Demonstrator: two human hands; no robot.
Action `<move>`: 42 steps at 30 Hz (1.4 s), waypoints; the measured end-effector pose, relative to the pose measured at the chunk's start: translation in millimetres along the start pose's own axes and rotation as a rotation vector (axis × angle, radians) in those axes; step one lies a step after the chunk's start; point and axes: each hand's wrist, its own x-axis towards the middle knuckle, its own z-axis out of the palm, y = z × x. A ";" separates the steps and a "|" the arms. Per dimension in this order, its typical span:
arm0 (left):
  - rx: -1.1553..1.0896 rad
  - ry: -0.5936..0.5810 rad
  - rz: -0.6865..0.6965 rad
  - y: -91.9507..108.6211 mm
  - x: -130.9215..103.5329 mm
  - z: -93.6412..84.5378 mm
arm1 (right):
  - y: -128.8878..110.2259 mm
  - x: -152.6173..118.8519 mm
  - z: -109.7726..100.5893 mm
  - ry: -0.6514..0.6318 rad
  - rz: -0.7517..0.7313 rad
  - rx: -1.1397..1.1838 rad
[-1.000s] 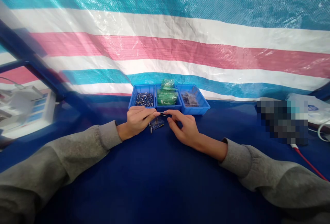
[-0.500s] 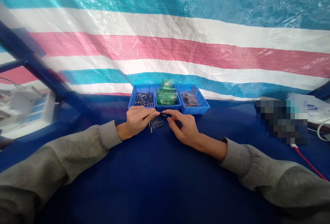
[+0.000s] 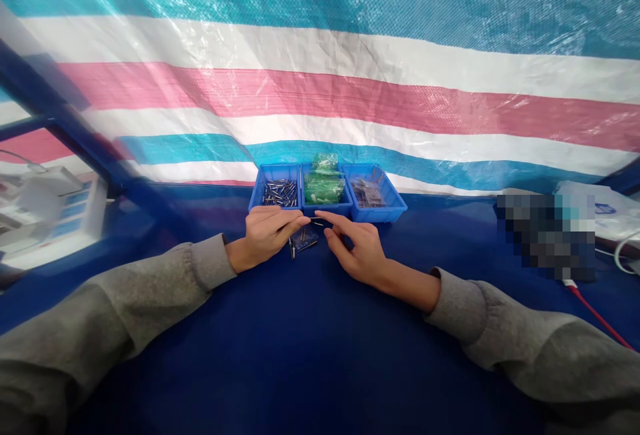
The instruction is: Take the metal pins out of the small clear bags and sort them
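My left hand (image 3: 270,235) is closed in a pinch, thumb against forefinger, on a thin, narrow thing too small to make out. Across from it, my right hand (image 3: 357,248) has its forefinger stretched toward that thing, the tip at or very near it, with the thumb held apart below. On the blue table just under the fingertips lies a small clear plastic bag (image 3: 306,241) with slim metal pieces in or on it. A slim metal piece (image 3: 293,249) rests at the bag's left side, below my left fingers.
Behind my hands stand three blue bins: the left bin (image 3: 255,196) holds many metal pins, the middle bin (image 3: 327,209) green packets, the right bin (image 3: 397,205) clear bags. A power strip (image 3: 75,221) lies left; a blurred-out object (image 3: 550,238) with a red cable (image 3: 600,315) lies right.
My right forefinger has shifted slightly up and left, closer to my left fingertips. The thin thing there now shows a paler edge. My left hand and the bag have stayed put.
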 end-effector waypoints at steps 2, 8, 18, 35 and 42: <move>0.001 0.001 -0.003 -0.1 -0.2 0.0 | 0.2 -0.4 0.3 0.002 -0.003 -0.008; 0.001 -0.015 -0.014 -0.5 -0.8 -0.3 | 1.1 -1.5 1.1 0.015 -0.012 -0.015; 0.011 -0.009 -0.020 -0.8 -0.6 -0.2 | 0.9 -1.3 0.9 0.013 -0.004 -0.013; 0.007 -0.016 -0.034 -0.2 -0.6 0.2 | 1.0 -1.4 1.0 0.015 -0.005 -0.013; 0.010 -0.004 -0.012 0.4 0.3 0.3 | 1.6 -1.5 1.0 0.022 -0.013 -0.012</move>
